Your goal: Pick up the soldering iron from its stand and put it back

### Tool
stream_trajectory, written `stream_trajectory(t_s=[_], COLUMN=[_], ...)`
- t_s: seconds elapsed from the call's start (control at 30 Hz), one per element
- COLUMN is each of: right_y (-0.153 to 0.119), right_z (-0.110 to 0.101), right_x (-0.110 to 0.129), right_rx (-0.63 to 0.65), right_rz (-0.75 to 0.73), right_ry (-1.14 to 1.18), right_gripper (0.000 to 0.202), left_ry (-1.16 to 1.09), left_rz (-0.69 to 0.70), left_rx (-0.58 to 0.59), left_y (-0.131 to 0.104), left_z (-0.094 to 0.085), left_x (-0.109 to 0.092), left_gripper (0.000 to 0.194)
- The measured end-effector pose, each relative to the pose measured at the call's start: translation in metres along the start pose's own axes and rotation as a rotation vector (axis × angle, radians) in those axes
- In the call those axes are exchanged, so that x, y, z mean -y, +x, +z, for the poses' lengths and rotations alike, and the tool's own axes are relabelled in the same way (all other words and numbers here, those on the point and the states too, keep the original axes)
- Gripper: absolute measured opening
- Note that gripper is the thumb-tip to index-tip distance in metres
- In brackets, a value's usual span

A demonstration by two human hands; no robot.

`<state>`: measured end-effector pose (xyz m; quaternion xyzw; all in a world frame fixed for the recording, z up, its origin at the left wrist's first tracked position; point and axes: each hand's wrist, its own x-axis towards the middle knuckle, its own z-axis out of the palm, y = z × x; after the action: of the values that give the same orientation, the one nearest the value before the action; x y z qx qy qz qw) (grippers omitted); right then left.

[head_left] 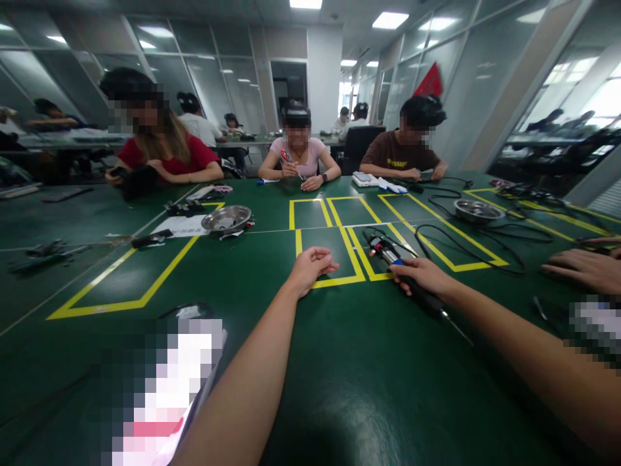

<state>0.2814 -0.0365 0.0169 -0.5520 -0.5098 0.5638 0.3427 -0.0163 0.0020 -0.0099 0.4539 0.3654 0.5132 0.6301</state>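
My right hand [422, 275] is wrapped round a black electric screwdriver [417, 291] with a blue band. Its long thin metal shaft points toward the lower right, and its silver end with red parts [378, 246] lies toward the upper left, over a yellow-taped box. To the left, my left hand [310, 268] hovers at or rests on the front edge of another yellow-taped outline [334, 281]. Its fingers are loosely bent, and I see nothing held in them.
A metal bowl [228, 219] stands on the left beside white paper [179, 225]; another metal bowl [478, 210] is on the right among black cables [504, 249]. Several people sit across the green table [339, 388]. Another person's hand [582, 268] rests at the right edge. A blurred-out bright object [169, 388] lies lower left.
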Motion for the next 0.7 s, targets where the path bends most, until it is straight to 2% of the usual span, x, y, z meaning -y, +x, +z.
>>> stream_trajectory(t_s=[0.1,0.17,0.23,0.3,0.4,0.57,0.7], right_y=[0.001,-0.001,-0.005,-0.009,-0.015,-0.020,-0.014], right_z=[-0.076,-0.123,-0.159,-0.181,-0.187,-0.168,-0.166], right_x=[0.005,0.014,0.024,0.032,0.032,0.021,0.020], right_rx=[-0.270,-0.496,-0.641,-0.739,-0.780,-0.677,-0.671], right_rz=[0.074,0.058,0.049,0.019,-0.037,-0.069,-0.035], right_ry=[-0.212,-0.415,-0.496,-0.539,-0.592,-0.717,-0.774], right_gripper=[0.027,0.023,0.024,0.023,0.016,0.016,0.015], left_ry=[0.039,0.054,0.057,0.051,0.045,0.038,0.045], left_rz=[0.004,-0.002,-0.008,-0.010,0.001,-0.002,-0.016], left_rx=[0.039,0.059,0.064,0.065,0.069,0.064,0.069], left_y=[0.000,0.000,0.000,0.001,0.003,0.002,0.004], left_z=[0.000,0.001,0.001,0.002,0.002,0.001,0.000], left_x=[-0.001,-0.001,-0.001,-0.001,-0.001,0.000,0.003], left_gripper=[0.025,0.022,0.019,0.017,0.016,0.023,0.023])
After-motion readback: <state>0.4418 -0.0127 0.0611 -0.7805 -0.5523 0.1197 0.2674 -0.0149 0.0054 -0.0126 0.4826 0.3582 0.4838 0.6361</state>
